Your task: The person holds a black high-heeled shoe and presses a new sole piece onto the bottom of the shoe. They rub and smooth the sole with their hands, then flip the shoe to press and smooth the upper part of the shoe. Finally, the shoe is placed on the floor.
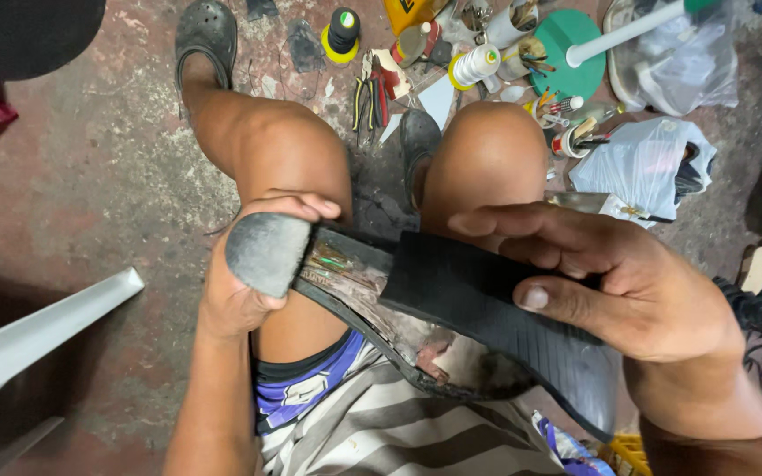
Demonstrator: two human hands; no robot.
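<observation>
The left hand (240, 291) grasps the shoe (354, 282) at its heel. The right hand (628, 282) presses the black sole sheet (504, 308), probably stiff yet bendable, best held at its edges.

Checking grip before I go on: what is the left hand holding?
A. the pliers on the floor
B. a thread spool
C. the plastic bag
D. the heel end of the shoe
D: the left hand wraps the grey heel of the upturned shoe, while the right hand presses the black sole.

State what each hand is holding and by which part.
Both hold one upturned shoe. The left hand grips its grey-tipped heel end; the right hand presses the loose black sole near the front, thumb on top.
</observation>
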